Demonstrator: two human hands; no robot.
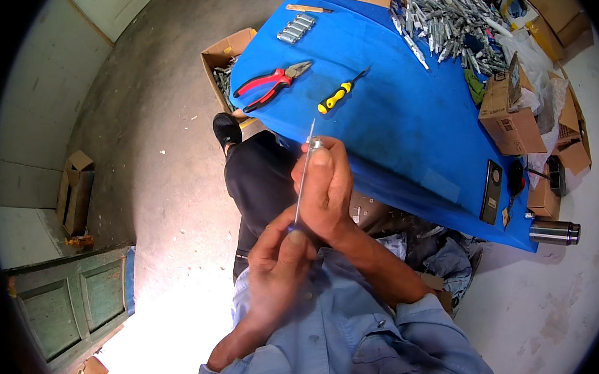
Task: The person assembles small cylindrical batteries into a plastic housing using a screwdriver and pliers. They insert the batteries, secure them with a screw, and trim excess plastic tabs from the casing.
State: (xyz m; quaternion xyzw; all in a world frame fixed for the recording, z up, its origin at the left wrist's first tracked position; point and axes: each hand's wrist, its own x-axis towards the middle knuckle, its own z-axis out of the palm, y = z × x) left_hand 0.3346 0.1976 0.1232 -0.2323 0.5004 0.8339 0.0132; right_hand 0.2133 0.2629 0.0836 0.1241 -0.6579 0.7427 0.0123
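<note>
My left hand (276,262) is closed round the lower end of a thin, straight metal rod (302,190). A bit of blue shows between its fingers, like a slim screwdriver's handle, though most of that end is hidden. Above it, my right hand (326,182) pinches a small silvery metal part (315,143) between thumb and fingers. The rod runs up past this part, and its tip sticks out beyond; whether it goes through or beside the part I cannot tell. Both hands are over my lap, by the table's near edge.
On the blue-covered table (400,118) lie red-handled pliers (272,88), a yellow-and-black screwdriver (335,99), several metal cylinders (296,28) and a wooden-handled tool (309,8). A heap of metal pieces (453,25) fills the far right. Cardboard boxes (513,121) and a steel flask (554,232) stand right.
</note>
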